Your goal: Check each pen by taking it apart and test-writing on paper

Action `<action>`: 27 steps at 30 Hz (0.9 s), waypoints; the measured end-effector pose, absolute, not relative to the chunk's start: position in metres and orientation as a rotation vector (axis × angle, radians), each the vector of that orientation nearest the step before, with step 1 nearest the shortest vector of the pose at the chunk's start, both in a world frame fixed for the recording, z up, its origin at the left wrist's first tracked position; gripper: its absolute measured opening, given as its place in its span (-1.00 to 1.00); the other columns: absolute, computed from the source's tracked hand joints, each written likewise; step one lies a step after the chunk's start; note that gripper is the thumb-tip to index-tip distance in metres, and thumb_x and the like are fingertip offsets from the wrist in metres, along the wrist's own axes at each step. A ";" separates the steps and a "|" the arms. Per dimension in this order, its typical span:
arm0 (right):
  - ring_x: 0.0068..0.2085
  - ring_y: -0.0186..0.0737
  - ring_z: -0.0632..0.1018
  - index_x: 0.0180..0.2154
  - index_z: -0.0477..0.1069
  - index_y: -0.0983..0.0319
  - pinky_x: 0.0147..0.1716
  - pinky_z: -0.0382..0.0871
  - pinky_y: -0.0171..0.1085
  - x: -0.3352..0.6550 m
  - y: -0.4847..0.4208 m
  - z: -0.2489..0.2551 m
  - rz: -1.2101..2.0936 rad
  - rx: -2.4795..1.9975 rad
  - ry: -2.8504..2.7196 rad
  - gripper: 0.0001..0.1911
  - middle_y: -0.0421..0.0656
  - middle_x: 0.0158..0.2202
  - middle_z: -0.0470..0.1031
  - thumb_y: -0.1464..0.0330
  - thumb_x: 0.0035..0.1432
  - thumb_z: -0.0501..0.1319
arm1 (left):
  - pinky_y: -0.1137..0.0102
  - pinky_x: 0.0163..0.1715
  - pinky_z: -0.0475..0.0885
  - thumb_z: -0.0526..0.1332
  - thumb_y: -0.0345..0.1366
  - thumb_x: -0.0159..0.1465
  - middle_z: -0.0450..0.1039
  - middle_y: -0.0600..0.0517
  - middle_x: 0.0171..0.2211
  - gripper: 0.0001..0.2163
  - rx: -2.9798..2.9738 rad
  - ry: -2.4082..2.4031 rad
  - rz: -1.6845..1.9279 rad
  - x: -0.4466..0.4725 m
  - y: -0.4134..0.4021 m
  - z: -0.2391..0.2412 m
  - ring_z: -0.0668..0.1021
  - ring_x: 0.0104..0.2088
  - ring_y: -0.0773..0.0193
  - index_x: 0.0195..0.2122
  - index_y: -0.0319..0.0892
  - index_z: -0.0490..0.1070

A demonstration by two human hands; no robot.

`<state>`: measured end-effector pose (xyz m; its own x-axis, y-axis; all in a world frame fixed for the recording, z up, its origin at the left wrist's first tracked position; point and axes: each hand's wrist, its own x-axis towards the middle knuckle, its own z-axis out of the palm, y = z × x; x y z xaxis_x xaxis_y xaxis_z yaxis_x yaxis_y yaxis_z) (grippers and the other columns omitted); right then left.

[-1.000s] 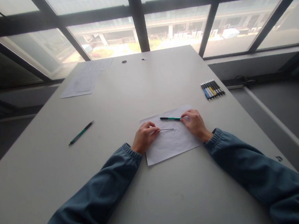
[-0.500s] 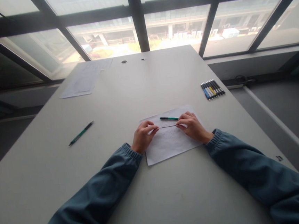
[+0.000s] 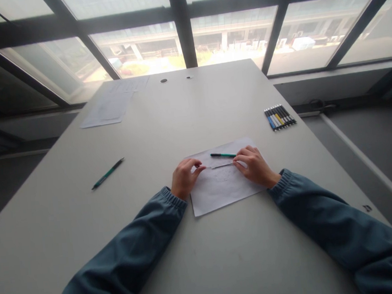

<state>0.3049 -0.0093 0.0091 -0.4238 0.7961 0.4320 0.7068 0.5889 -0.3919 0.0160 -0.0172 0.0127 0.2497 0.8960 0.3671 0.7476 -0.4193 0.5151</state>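
Observation:
A white paper sheet [image 3: 221,195] lies on the grey table [image 3: 198,256] in front of me. My right hand [image 3: 256,167] pinches the right end of a thin refill rod [image 3: 222,165] held just above the sheet. My left hand [image 3: 184,179] rests on the sheet's left edge with fingers curled and thumb against forefinger; its tips stop just short of the rod's left end. A green pen [image 3: 222,154] lies on the sheet right behind the rod, its right end by my right fingers.
A second green pen [image 3: 107,173] lies at the left of the table. A row of several pens [image 3: 280,117] sits near the right edge. Paper sheets [image 3: 110,106] lie at the far left corner. Windows run behind the table.
My right hand left the green pen on the sheet and took the right end of the thin rod. My left fingers, which held its left end, have come off it.

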 end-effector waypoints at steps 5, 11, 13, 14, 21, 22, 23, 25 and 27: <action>-0.15 -0.09 0.43 -0.33 0.53 0.19 -0.10 0.24 -0.10 0.303 -0.010 0.010 0.211 -1.173 -2.211 -0.82 -0.11 -0.26 0.56 0.35 0.34 0.20 | 0.30 -0.18 0.43 0.28 -0.12 0.32 0.51 -0.01 -0.35 -0.80 2.317 1.504 0.955 0.010 -0.013 0.009 0.53 -0.28 0.20 -0.31 -0.12 0.59; -0.17 -0.10 0.43 -0.34 0.51 0.19 -0.11 0.24 -0.10 0.303 -0.010 0.010 0.202 -1.144 -2.195 -0.80 -0.11 -0.27 0.56 0.34 0.35 0.19 | 0.31 -0.19 0.45 0.26 -0.19 0.35 0.49 -0.01 -0.28 -0.84 2.410 1.513 0.868 0.010 -0.013 0.003 0.51 -0.25 0.21 -0.20 -0.05 0.63; -0.17 -0.10 0.43 -0.35 0.51 0.19 -0.11 0.24 -0.10 0.303 -0.010 0.010 0.201 -1.138 -2.192 -0.79 -0.11 -0.27 0.56 0.34 0.35 0.19 | 0.30 -0.19 0.45 0.25 -0.20 0.36 0.49 -0.01 -0.25 -0.84 2.438 1.533 0.837 0.011 -0.013 0.003 0.51 -0.23 0.20 -0.15 -0.02 0.63; -0.17 -0.10 0.43 -0.35 0.51 0.19 -0.12 0.24 -0.10 0.303 -0.010 0.010 0.202 -1.136 -2.190 -0.79 -0.12 -0.28 0.56 0.34 0.35 0.19 | 0.30 -0.18 0.46 0.24 -0.21 0.36 0.49 -0.01 -0.24 -0.83 2.445 1.536 0.834 0.011 -0.013 0.004 0.51 -0.21 0.19 -0.11 -0.01 0.61; -0.17 -0.10 0.44 -0.34 0.51 0.19 -0.10 0.27 -0.10 0.303 -0.009 0.010 0.224 -1.139 -2.178 -0.80 -0.11 -0.27 0.56 0.35 0.35 0.18 | 0.25 -0.06 0.45 0.14 -0.26 0.42 0.52 -0.02 -0.19 -0.78 2.397 1.519 0.933 0.013 -0.014 0.007 0.51 -0.14 0.17 0.00 -0.07 0.53; -0.17 -0.10 0.44 -0.34 0.51 0.18 -0.10 0.27 -0.10 0.303 -0.009 0.009 0.229 -1.139 -2.173 -0.80 -0.11 -0.27 0.56 0.35 0.35 0.18 | 0.25 -0.07 0.45 0.12 -0.27 0.43 0.52 -0.02 -0.20 -0.78 2.388 1.522 0.973 0.014 -0.015 0.009 0.51 -0.15 0.17 0.00 -0.08 0.52; -0.17 -0.10 0.44 -0.33 0.52 0.18 -0.10 0.28 -0.11 0.303 -0.009 0.009 0.234 -1.138 -2.170 -0.80 -0.11 -0.27 0.55 0.36 0.35 0.18 | 0.25 -0.08 0.44 0.10 -0.29 0.44 0.52 -0.02 -0.21 -0.77 2.377 1.525 1.015 0.015 -0.015 0.010 0.51 -0.17 0.18 -0.01 -0.09 0.52; -0.17 -0.10 0.44 -0.32 0.52 0.18 -0.10 0.28 -0.11 0.304 -0.009 0.009 0.239 -1.136 -2.166 -0.82 -0.11 -0.27 0.55 0.36 0.35 0.18 | 0.26 -0.10 0.44 0.08 -0.31 0.44 0.52 -0.01 -0.26 -0.77 2.346 1.533 1.096 0.017 -0.017 0.014 0.50 -0.20 0.19 -0.01 -0.11 0.51; -0.17 -0.10 0.45 -0.30 0.53 0.18 -0.10 0.29 -0.10 0.304 -0.008 0.008 0.245 -1.133 -2.169 -0.83 -0.11 -0.26 0.55 0.36 0.34 0.19 | 0.26 -0.11 0.44 0.08 -0.32 0.44 0.52 -0.01 -0.28 -0.78 2.322 1.538 1.157 0.018 -0.018 0.016 0.50 -0.22 0.19 -0.03 -0.12 0.50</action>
